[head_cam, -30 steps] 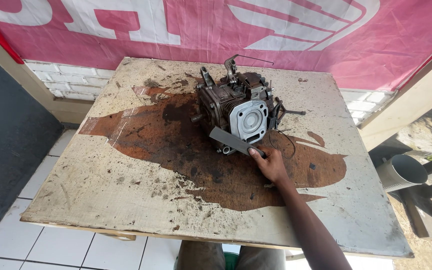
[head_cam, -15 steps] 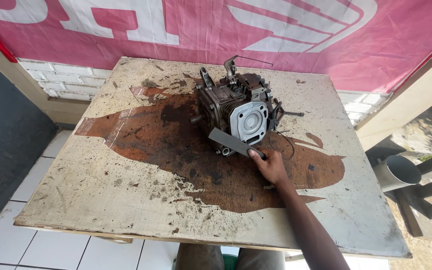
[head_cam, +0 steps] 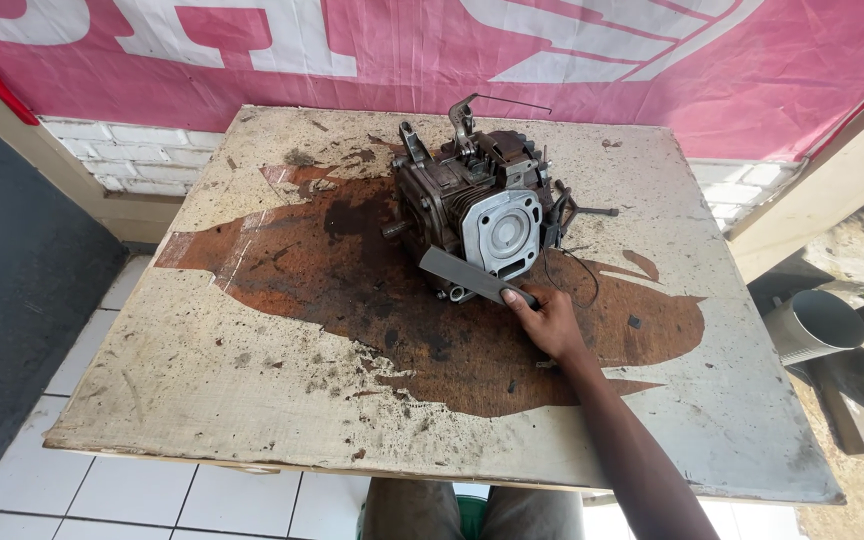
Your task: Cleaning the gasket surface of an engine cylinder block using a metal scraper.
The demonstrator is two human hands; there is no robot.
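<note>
A small grimy engine block [head_cam: 477, 205] stands on a worn, oil-stained wooden table [head_cam: 252, 380], its pale round cylinder face turned toward me. My right hand [head_cam: 549, 320] reaches in from the lower right and grips one end of a flat grey metal bar [head_cam: 472, 277] that lies slanted against the engine's lower front. The bar's far end points up and to the left. My left hand is out of view.
A pink banner [head_cam: 592, 50] hangs behind the table over a white brick wall. A grey pipe [head_cam: 812, 325] and dark metal frame sit to the right on the ground. White floor tiles [head_cam: 12, 480] lie at lower left. My knees show under the table's near edge.
The hand, bar and engine keep the same arrangement; only the camera view shifts slightly.
</note>
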